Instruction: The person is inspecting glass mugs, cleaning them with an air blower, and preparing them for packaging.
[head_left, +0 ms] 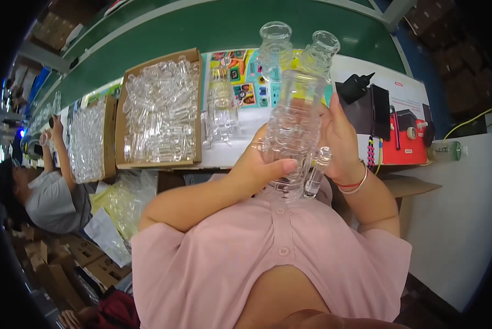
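Clear glass piece point(295, 120) stands upright between both hands, left hand point(259, 164) and right hand point(339, 140) gripping its sides.

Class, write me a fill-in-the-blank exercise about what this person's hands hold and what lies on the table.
1. Both hands, the left hand and the right hand, hold a clear ____ piece.
2. The cardboard box on the table is full of clear ____ parts.
3. The right wrist wears a ____.
Missing words: glass; glass; bracelet
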The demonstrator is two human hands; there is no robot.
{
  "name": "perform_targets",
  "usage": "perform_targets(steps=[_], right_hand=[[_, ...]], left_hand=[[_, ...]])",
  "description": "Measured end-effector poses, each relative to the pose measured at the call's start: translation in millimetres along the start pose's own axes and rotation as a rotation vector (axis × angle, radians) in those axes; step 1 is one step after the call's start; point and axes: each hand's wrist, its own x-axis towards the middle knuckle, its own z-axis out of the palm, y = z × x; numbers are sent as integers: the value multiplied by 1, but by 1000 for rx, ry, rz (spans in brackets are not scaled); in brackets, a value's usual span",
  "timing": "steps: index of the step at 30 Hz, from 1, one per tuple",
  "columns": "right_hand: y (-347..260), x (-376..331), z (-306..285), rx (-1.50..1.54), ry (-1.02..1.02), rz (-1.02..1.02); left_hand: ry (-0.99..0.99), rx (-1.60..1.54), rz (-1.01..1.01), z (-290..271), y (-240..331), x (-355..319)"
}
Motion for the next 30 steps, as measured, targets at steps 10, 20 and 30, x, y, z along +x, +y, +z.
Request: perform_targets(steps=[10,20,30], right_hand=[[-4,-17,10,-1360,-109,-998],[9,-1,-21,-1330,-70,-1132],[74,2,-52,-658,33,-490]], left_hand=[[216,-39,197,-9,19,-13],[16,712,263,-26,7,-9],[82,1186,232,-21,-14,-9]])
